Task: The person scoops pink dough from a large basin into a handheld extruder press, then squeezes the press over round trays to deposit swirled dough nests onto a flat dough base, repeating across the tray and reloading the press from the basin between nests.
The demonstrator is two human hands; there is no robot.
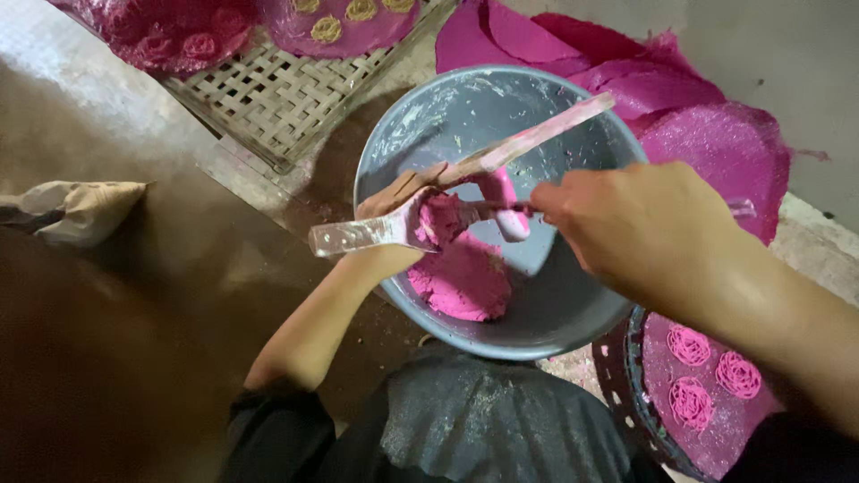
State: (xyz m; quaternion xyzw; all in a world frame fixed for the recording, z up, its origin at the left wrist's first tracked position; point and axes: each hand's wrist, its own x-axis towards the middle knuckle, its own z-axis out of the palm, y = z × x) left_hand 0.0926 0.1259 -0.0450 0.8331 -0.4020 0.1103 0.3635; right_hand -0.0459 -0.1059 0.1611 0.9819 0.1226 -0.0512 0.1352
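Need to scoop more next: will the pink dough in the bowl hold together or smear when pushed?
The pink dough probably holds as a soft lump: it sits mounded. Likely sticky, since it clings to the stick and left hand. The bowl looks smeared.

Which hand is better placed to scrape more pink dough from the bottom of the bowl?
Probably the right hand: it grips a thin tool reaching into the grey bowl. The left hand is occupied holding the flat stick loaded with pink dough.
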